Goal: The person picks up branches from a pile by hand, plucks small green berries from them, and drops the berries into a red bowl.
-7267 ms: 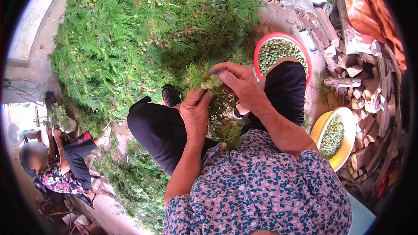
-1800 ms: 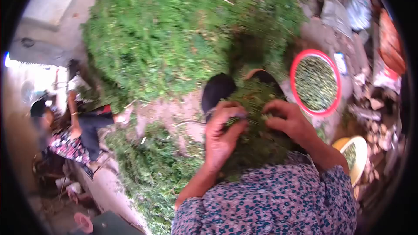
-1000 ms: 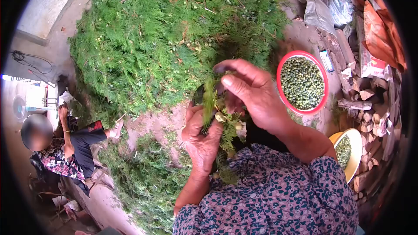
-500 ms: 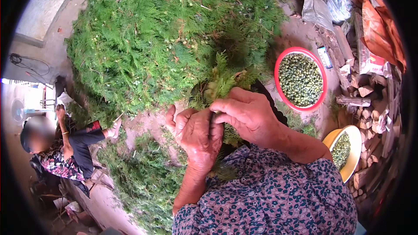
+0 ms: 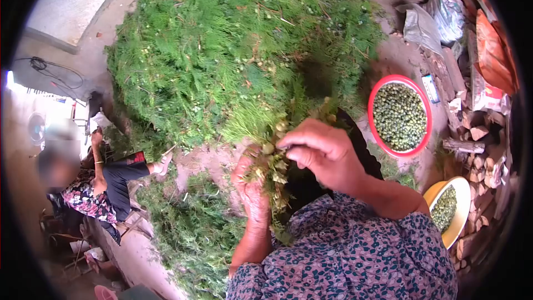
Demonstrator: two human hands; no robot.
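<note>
A green sprig with pale round cones [image 5: 268, 149] is held upright by my left hand [image 5: 252, 189], whose fingers are partly hidden behind it. At the sprig's right side, my right hand [image 5: 325, 153] has thumb and index finger bent together beside the cones; whether anything is between the fingertips is too small to make out. Beyond both hands spreads a large heap of green branches [image 5: 194, 50]. To the right, a red-rimmed basin [image 5: 371, 112] holds small round green cones, and a yellow basin [image 5: 463, 211] below it holds more.
A seated person [image 5: 89, 197] in a floral top is at the left. More cut branches [image 5: 194, 228] lie at the lower left. Stacked firewood [image 5: 472, 147], a grey sack [image 5: 420, 28] and an orange sack [image 5: 494, 47] line the right side.
The view has shifted, so the surroundings appear farther right and slightly lower. My left hand now shows a sprig upright in its grip, and my right hand has moved apart from the left.
</note>
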